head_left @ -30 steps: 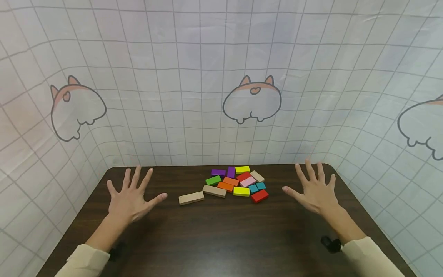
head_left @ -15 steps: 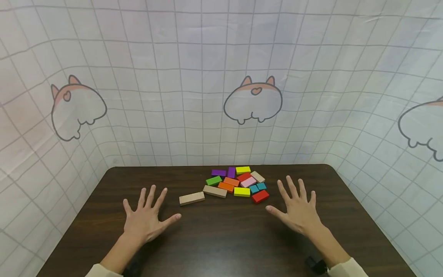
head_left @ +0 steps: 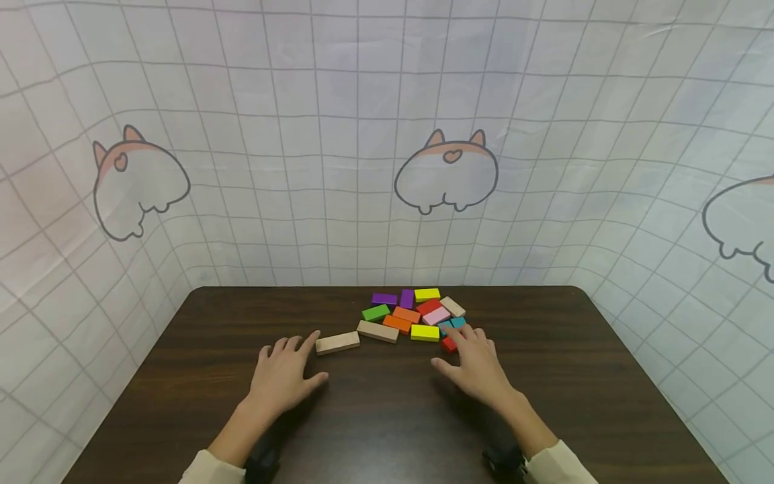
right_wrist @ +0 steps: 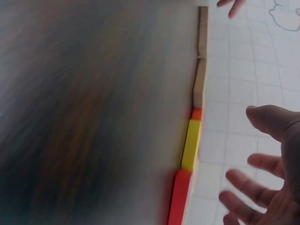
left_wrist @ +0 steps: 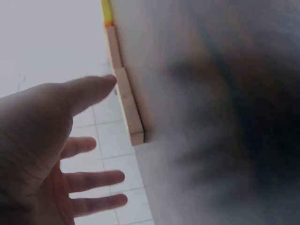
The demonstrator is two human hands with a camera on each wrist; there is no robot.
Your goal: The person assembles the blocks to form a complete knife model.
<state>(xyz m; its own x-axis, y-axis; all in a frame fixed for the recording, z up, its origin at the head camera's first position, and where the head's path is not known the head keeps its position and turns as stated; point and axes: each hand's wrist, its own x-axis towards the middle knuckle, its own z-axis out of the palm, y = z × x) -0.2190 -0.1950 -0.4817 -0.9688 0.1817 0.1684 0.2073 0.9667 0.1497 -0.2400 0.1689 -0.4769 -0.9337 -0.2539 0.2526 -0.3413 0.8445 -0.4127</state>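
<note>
My left hand [head_left: 281,380], fingers spread and slightly bent, is over the table just left of a plain wooden block [head_left: 337,343]; its index fingertip overlaps that block's left end in the head view. Nothing is in its grasp, as the left wrist view also shows. A second plain block [head_left: 377,331] lies beside the first. My right hand [head_left: 480,370] hovers at the right end of the block group, fingers loosely spread and holding nothing. It partly covers a red block [head_left: 449,344] and the blue blocks [head_left: 458,323]. A yellow block [head_left: 425,333] lies left of its fingertips.
Behind lie orange blocks [head_left: 397,325], a green block [head_left: 376,312], purple blocks [head_left: 384,299], a pink block [head_left: 436,316] and another yellow block [head_left: 426,294]. The dark wooden table [head_left: 387,417] meets a white gridded curtain [head_left: 290,168] at its back and sides.
Both hands have moved inward toward the blocks, the left one rightward and the right one leftward, with fingers less widely spread. The blocks lie as before.
</note>
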